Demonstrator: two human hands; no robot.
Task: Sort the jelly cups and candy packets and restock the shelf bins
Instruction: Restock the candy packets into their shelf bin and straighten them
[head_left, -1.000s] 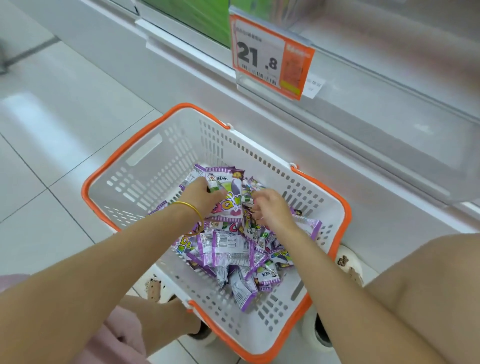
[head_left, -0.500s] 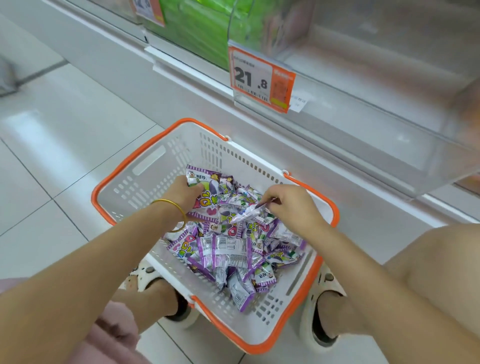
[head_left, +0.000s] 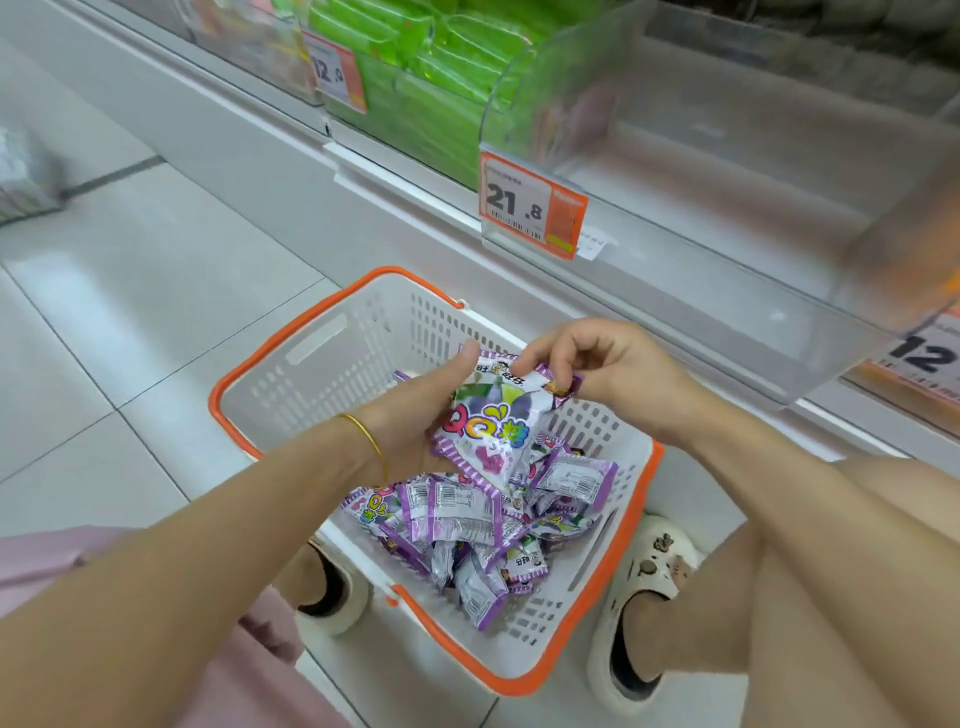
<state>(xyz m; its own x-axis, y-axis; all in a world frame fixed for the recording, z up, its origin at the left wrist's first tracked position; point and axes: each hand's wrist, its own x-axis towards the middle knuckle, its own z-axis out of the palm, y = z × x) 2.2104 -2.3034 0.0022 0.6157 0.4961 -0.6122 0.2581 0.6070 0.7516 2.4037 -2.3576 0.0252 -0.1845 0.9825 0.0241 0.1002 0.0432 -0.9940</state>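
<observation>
Both hands have risen clear of the pile since 0.5 s ago, when they were down among the packets. The view has tipped up too, so more of the shelf shows. The left hand (head_left: 410, 410) grips a large purple candy packet (head_left: 488, 431) from behind, thumb laid along its upper left edge, the other fingers hidden beneath it. A thin gold bangle (head_left: 370, 441) circles that wrist. The right hand (head_left: 608, 369) has its fingers curled and pinches the packet's top right corner. The packet is glossy crinkled foil, white in the middle with a purple striped border and bright bubble lettering, and it hangs tilted above the basket's middle.

Below it the small packets (head_left: 467, 525) lie heaped in the near half of the basket, the same purple and silver film, many turned barcode side up. The basket (head_left: 322, 312) is white moulded plastic with slotted walls and an orange rim, and it stands on glossy pale floor tiles (head_left: 130, 291) between 2 cream clogs (head_left: 644, 587).

Beyond the basket a clear, curved plastic shelf bin (head_left: 727, 171) carries an orange and white price tag (head_left: 530, 208) reading 21.8. Shiny green packs (head_left: 426, 78) fill the bin to its left
</observation>
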